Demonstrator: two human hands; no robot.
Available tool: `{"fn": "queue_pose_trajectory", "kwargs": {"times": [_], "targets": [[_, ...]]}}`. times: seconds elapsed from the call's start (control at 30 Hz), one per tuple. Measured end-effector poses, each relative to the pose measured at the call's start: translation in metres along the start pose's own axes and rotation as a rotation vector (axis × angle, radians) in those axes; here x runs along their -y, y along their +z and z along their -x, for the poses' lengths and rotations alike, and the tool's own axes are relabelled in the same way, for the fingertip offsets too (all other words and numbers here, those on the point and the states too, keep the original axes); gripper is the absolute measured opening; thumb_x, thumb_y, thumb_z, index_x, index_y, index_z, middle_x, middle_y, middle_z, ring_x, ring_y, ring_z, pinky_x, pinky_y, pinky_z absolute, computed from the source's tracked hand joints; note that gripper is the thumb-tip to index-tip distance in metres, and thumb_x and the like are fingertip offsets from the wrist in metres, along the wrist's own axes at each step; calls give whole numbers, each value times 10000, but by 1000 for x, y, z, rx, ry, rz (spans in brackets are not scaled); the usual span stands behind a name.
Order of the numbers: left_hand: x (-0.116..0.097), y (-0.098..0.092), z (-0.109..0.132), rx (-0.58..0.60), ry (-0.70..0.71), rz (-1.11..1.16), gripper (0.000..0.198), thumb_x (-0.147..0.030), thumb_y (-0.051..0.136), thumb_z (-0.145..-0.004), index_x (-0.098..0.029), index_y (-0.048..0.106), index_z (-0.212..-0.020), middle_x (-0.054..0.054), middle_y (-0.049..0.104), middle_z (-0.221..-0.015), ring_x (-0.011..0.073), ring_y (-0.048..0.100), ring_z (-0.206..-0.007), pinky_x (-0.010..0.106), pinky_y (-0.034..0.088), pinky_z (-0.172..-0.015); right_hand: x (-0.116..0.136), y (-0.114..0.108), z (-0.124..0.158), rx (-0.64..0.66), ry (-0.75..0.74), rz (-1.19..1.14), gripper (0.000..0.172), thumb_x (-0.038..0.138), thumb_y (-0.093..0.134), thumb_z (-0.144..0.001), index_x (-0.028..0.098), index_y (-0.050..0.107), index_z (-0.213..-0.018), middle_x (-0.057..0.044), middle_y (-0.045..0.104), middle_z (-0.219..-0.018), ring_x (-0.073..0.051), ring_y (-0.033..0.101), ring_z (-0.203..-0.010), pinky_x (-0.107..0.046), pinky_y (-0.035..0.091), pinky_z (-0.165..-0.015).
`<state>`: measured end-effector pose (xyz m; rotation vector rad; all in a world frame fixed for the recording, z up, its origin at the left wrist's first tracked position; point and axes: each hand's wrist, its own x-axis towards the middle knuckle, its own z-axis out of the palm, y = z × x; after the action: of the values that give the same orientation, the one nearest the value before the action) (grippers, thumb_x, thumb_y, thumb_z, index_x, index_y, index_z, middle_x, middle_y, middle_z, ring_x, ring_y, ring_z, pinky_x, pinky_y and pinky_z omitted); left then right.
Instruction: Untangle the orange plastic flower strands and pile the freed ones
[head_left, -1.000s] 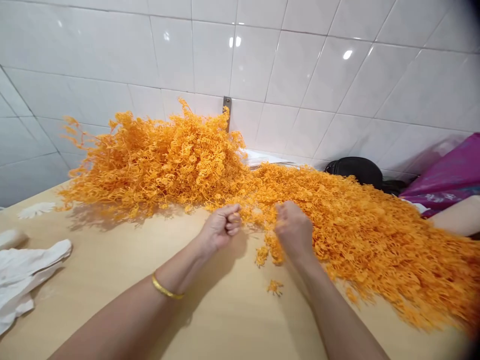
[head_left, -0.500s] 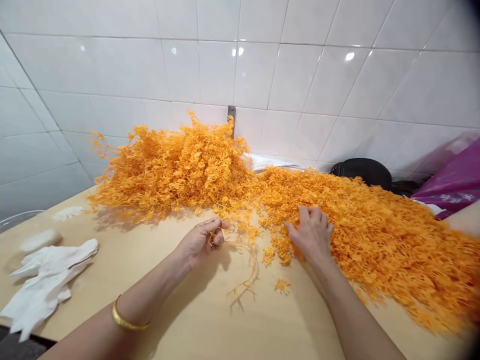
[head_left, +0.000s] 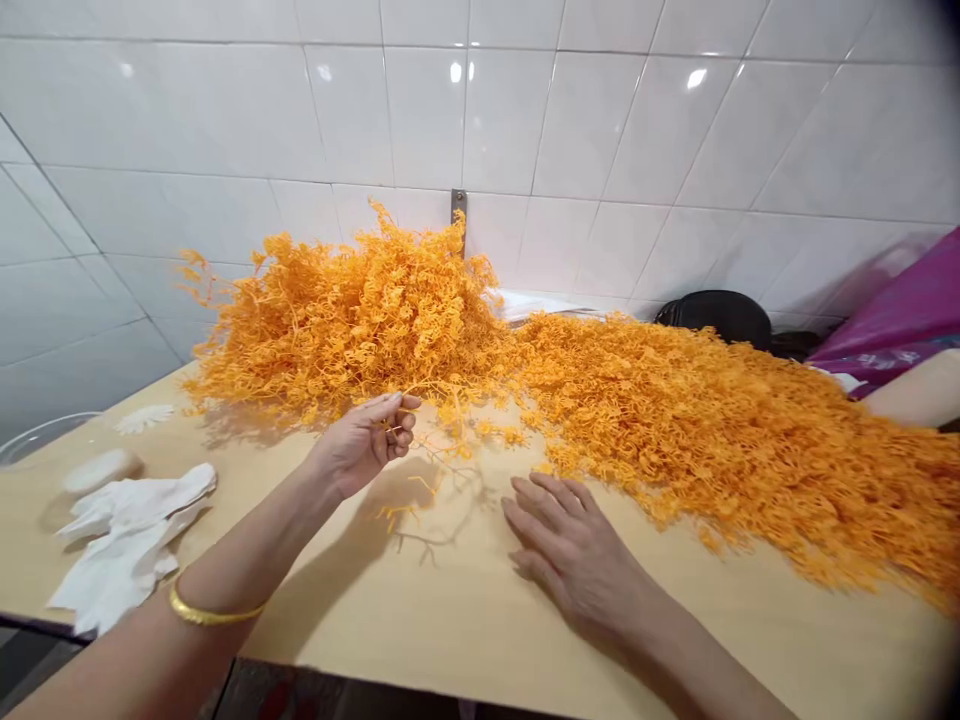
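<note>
A large mound of dyed orange dried sprigs [head_left: 345, 325] rises on the wooden table top [head_left: 450, 625] against the wall, and a dense layer of the same sprigs [head_left: 735, 450] spreads to the right. My left hand [head_left: 364, 440] is raised over the table edge of the mound, its fingers curled around a thin orange sprig [head_left: 450, 435]. The sprig's far end seems to trail into the mound. My right hand [head_left: 574, 550] lies open and flat on the bare wood, just short of the spread sprigs. A gold bangle [head_left: 214, 612] circles my left wrist.
White cloth gloves [head_left: 131, 545] and a white lump [head_left: 101, 470] lie at the table's left, near a white flower shape [head_left: 142, 418]. A black bag [head_left: 712, 318] and purple plastic [head_left: 900, 310] sit at the back right, beside another person's forearm [head_left: 919, 390]. White tiles [head_left: 600, 120] form the wall.
My left hand has moved left and up, with the thin sprig drawn out of the heap. My right hand has left the spread sprigs and now lies open on the bare table nearer me.
</note>
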<state>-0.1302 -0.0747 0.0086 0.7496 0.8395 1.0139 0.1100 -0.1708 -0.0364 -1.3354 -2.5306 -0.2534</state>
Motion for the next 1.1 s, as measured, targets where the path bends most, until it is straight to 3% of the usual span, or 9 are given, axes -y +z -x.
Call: {"fn": "queue_pose_trajectory", "kwargs": {"times": [0.17,0.33,0.53,0.67,0.8,0.87,0.93,1.03,1.1], "targets": [[-11,-15,2,-84,13,23,143,-157,428,-770,-98,551,-730,24,512,-595,64,474,-454,180,423,-436,-17,20,-27,135,-85,18,445,409,249,-844,297,277,-1273,-29,263,-1346,-254,164,-1236,-510,107,-965],[-16,-25,7,-79,-5,94,139,-170,432,-771,-99,545,-732,13,506,-570,57,464,-442,175,421,-442,-31,40,-81,148,-96,-9,429,401,181,-854,329,275,-1267,-4,258,-1350,-243,135,-1246,-519,76,-964],[-10,-21,11,-47,-6,71,135,-191,449,-764,-102,550,-753,15,507,-575,63,473,-463,173,404,-443,-78,63,-107,142,299,134,481,423,174,-840,243,333,-1257,-69,348,-1300,-293,196,-1216,-539,80,-936],[-3,-8,12,-16,-33,36,134,-202,464,-757,-103,551,-737,16,507,-570,63,475,-468,169,394,-453,-90,52,-108,172,349,206,435,424,254,-824,241,443,-1170,-80,433,-1217,-321,218,-1188,-554,93,-906],[3,-4,11,-22,-59,38,133,-202,462,-756,-106,548,-723,16,505,-561,58,466,-459,163,377,-447,-69,28,-100,11,260,259,264,326,388,-788,190,596,-878,-89,466,-1154,-318,260,-1137,-502,158,-890],[5,-5,10,-25,-66,42,131,-199,459,-757,-107,545,-722,14,502,-558,57,462,-456,164,371,-445,-52,18,-93,-106,266,134,244,264,371,-794,181,597,-836,-103,518,-1056,-278,358,-1048,-436,245,-848],[7,-7,8,-27,-71,40,129,-197,454,-759,-109,541,-721,13,500,-556,58,458,-451,167,365,-440,-33,14,-87,-165,320,-152,253,244,350,-797,176,585,-859,-98,561,-921,-221,453,-907,-355,329,-767],[10,-6,6,-13,-76,33,127,-201,450,-759,-114,536,-724,12,501,-559,61,455,-449,169,352,-433,-7,18,-82,-92,447,-715,281,310,412,-763,163,535,-968,-73,570,-865,-161,514,-735,-272,388,-624],[14,-3,5,-2,-80,25,124,-207,455,-755,-116,536,-732,10,502,-564,60,454,-450,169,347,-437,6,26,-83,-1,520,-993,391,358,502,-700,152,489,-1032,-56,568,-841,-137,513,-647,-247,386,-546]]}}
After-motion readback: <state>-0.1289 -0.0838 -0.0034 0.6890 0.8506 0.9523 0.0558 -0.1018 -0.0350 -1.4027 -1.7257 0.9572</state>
